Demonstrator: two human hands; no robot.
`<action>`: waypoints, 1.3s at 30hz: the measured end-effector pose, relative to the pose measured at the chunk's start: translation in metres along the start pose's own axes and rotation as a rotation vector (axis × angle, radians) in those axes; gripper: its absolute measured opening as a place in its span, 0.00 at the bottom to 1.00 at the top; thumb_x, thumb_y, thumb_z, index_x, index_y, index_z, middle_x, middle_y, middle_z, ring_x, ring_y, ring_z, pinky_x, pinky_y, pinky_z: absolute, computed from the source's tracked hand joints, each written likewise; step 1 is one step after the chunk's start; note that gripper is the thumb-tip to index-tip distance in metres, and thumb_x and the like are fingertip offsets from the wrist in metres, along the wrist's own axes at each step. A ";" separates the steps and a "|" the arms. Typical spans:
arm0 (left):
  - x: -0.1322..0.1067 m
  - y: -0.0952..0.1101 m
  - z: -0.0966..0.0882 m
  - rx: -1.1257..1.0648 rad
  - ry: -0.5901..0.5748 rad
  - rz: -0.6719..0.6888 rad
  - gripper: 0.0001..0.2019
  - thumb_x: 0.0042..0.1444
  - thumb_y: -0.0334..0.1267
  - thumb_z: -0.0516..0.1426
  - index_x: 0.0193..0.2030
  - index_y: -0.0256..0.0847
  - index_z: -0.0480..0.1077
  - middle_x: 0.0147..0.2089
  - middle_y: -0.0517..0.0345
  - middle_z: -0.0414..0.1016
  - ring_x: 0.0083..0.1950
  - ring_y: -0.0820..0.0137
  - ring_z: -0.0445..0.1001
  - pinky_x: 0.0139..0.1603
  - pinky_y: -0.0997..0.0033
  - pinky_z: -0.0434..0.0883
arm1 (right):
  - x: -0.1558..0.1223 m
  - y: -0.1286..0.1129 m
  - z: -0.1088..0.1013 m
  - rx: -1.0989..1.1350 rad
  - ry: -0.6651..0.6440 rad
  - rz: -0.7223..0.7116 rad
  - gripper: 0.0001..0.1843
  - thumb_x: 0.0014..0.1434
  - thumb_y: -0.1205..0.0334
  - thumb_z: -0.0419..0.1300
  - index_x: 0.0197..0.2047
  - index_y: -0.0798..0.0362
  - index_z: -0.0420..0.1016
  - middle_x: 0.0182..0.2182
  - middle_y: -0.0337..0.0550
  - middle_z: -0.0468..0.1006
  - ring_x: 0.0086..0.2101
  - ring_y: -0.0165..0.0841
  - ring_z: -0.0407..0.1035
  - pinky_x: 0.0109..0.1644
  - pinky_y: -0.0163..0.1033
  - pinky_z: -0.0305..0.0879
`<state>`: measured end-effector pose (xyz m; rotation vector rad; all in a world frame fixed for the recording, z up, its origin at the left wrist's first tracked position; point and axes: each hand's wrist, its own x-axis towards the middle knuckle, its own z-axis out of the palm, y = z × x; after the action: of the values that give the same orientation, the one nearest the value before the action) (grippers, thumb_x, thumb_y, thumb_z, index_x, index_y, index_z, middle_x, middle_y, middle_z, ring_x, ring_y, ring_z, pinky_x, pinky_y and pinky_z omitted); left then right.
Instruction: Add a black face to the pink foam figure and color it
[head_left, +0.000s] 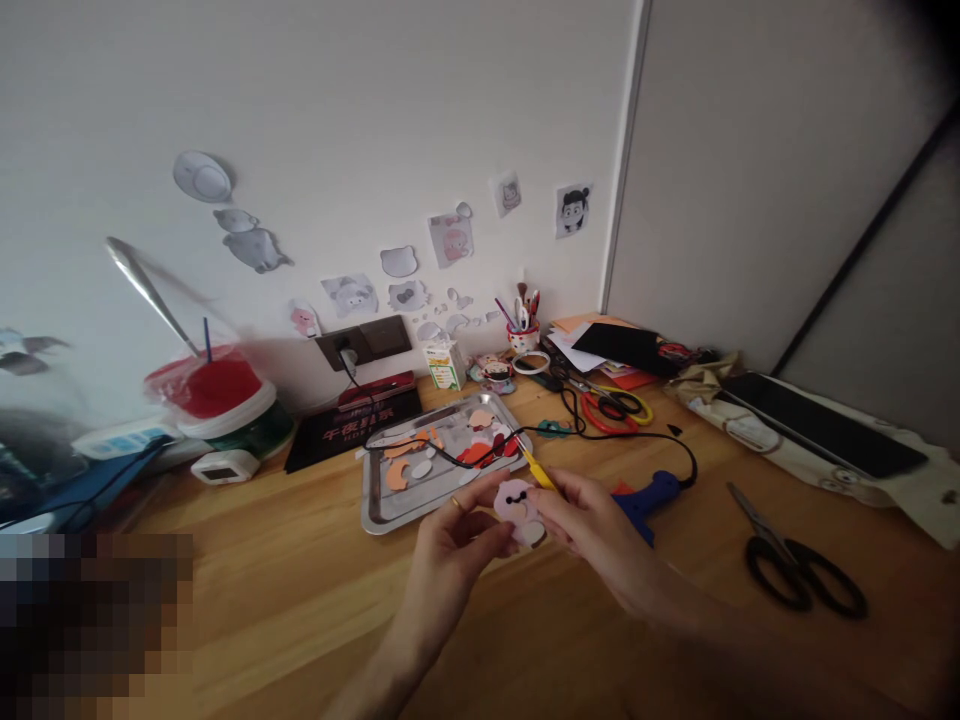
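My left hand (450, 545) is closed on a small pale pink cutout figure (511, 505) with dark dots on its face, pinching it by the left and lower edge. From the other side my right hand (592, 515) touches the same figure with its fingertips. A yellow-handled tool (541, 476) with a thin metal tip is held in that right hand, pointing up and away; its exact kind is not clear. Just beyond both hands lies a metal tray (379, 515) bearing orange, red and white cut pieces. Beside my right hand rests a blue glue gun (654, 500).
Black-handled scissors (787, 560) lie at the right, and more scissors (619, 402) behind. A black cord (570, 432) crosses the tray. A tub (240, 420), a small white device (225, 467) and a pen cup (523, 337) stand toward the wall, which bears paper cutouts.
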<state>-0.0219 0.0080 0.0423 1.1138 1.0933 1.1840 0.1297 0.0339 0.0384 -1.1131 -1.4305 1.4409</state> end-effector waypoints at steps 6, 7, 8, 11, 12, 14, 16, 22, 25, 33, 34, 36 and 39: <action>-0.002 0.001 0.002 0.015 -0.001 -0.002 0.18 0.45 0.35 0.61 0.46 0.40 0.70 0.32 0.59 0.74 0.28 0.73 0.71 0.33 0.69 0.69 | 0.002 0.006 -0.003 -0.164 0.030 -0.082 0.12 0.57 0.60 0.51 0.39 0.55 0.71 0.32 0.42 0.74 0.32 0.32 0.66 0.32 0.34 0.61; -0.002 0.001 0.002 0.015 0.002 -0.005 0.18 0.45 0.35 0.61 0.45 0.40 0.70 0.32 0.59 0.74 0.28 0.73 0.71 0.33 0.69 0.69 | 0.002 0.006 -0.003 -0.174 0.028 -0.081 0.12 0.57 0.61 0.50 0.39 0.56 0.71 0.33 0.43 0.74 0.34 0.33 0.67 0.34 0.36 0.62; -0.002 0.001 0.003 0.014 0.003 -0.010 0.18 0.45 0.35 0.61 0.45 0.39 0.70 0.32 0.59 0.74 0.28 0.72 0.71 0.33 0.69 0.69 | 0.003 0.007 -0.003 -0.180 0.027 -0.079 0.12 0.57 0.62 0.50 0.39 0.56 0.71 0.33 0.43 0.74 0.35 0.34 0.68 0.35 0.36 0.63; -0.002 0.000 0.003 0.000 -0.003 -0.018 0.19 0.45 0.34 0.61 0.46 0.39 0.70 0.32 0.59 0.74 0.28 0.72 0.71 0.33 0.69 0.69 | 0.002 0.005 -0.004 -0.204 0.019 -0.081 0.11 0.54 0.64 0.51 0.40 0.56 0.71 0.33 0.43 0.75 0.34 0.35 0.68 0.36 0.37 0.63; -0.002 0.000 0.003 -0.008 -0.006 -0.020 0.19 0.45 0.34 0.61 0.46 0.39 0.70 0.32 0.59 0.74 0.28 0.73 0.71 0.33 0.69 0.69 | 0.002 0.004 -0.004 -0.202 0.012 -0.086 0.12 0.54 0.64 0.51 0.40 0.55 0.71 0.33 0.43 0.75 0.34 0.34 0.68 0.36 0.37 0.63; -0.002 0.000 0.002 -0.025 -0.012 -0.024 0.18 0.45 0.34 0.61 0.46 0.39 0.70 0.33 0.59 0.74 0.28 0.74 0.71 0.33 0.70 0.69 | 0.001 0.002 -0.003 -0.183 0.011 -0.092 0.11 0.53 0.65 0.51 0.39 0.55 0.71 0.33 0.42 0.75 0.34 0.33 0.68 0.35 0.36 0.63; -0.003 0.000 0.002 -0.028 -0.016 -0.022 0.18 0.45 0.33 0.61 0.45 0.39 0.70 0.32 0.60 0.74 0.28 0.74 0.71 0.33 0.70 0.69 | 0.000 0.001 -0.003 -0.162 0.019 -0.086 0.11 0.53 0.66 0.50 0.37 0.54 0.71 0.31 0.40 0.74 0.32 0.31 0.67 0.33 0.34 0.62; -0.003 0.001 0.002 -0.049 -0.027 -0.020 0.18 0.45 0.33 0.62 0.46 0.40 0.70 0.34 0.59 0.73 0.28 0.74 0.71 0.33 0.71 0.70 | 0.000 0.005 -0.004 -0.204 0.022 -0.061 0.11 0.57 0.60 0.51 0.39 0.54 0.71 0.30 0.40 0.73 0.31 0.30 0.65 0.29 0.34 0.60; -0.003 0.003 0.001 -0.084 -0.009 -0.016 0.21 0.46 0.34 0.62 0.49 0.41 0.69 0.35 0.60 0.74 0.28 0.75 0.71 0.31 0.74 0.70 | 0.000 0.005 -0.005 -0.165 -0.002 -0.075 0.11 0.58 0.60 0.51 0.41 0.54 0.71 0.35 0.42 0.74 0.35 0.32 0.66 0.35 0.35 0.62; 0.001 0.003 -0.009 0.019 0.075 -0.021 0.07 0.48 0.37 0.61 0.33 0.37 0.73 0.25 0.61 0.75 0.23 0.78 0.70 0.27 0.78 0.67 | -0.005 -0.005 -0.007 -0.088 -0.177 -0.113 0.14 0.55 0.54 0.57 0.41 0.53 0.72 0.33 0.39 0.73 0.34 0.31 0.65 0.36 0.33 0.61; 0.001 0.003 -0.009 0.032 0.084 -0.016 0.06 0.49 0.37 0.61 0.32 0.37 0.73 0.24 0.61 0.74 0.23 0.77 0.69 0.26 0.78 0.67 | -0.005 -0.005 -0.007 -0.105 -0.174 -0.109 0.13 0.55 0.53 0.57 0.39 0.53 0.72 0.30 0.38 0.72 0.31 0.30 0.64 0.33 0.33 0.60; 0.000 0.006 -0.009 0.068 0.091 -0.001 0.07 0.50 0.39 0.59 0.28 0.36 0.71 0.22 0.60 0.73 0.23 0.76 0.69 0.26 0.77 0.66 | -0.007 -0.003 -0.006 -0.133 -0.130 -0.095 0.13 0.56 0.51 0.56 0.35 0.53 0.70 0.25 0.35 0.67 0.26 0.27 0.60 0.28 0.32 0.56; -0.003 0.010 -0.009 0.142 0.102 0.049 0.11 0.52 0.39 0.58 0.23 0.36 0.69 0.20 0.61 0.71 0.23 0.76 0.67 0.27 0.77 0.64 | -0.007 0.000 -0.004 -0.153 -0.063 -0.109 0.14 0.57 0.51 0.55 0.28 0.53 0.65 0.21 0.32 0.61 0.23 0.26 0.55 0.24 0.32 0.52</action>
<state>-0.0320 0.0066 0.0515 1.2051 1.2504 1.2282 0.1361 0.0281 0.0392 -1.0729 -1.6429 1.3181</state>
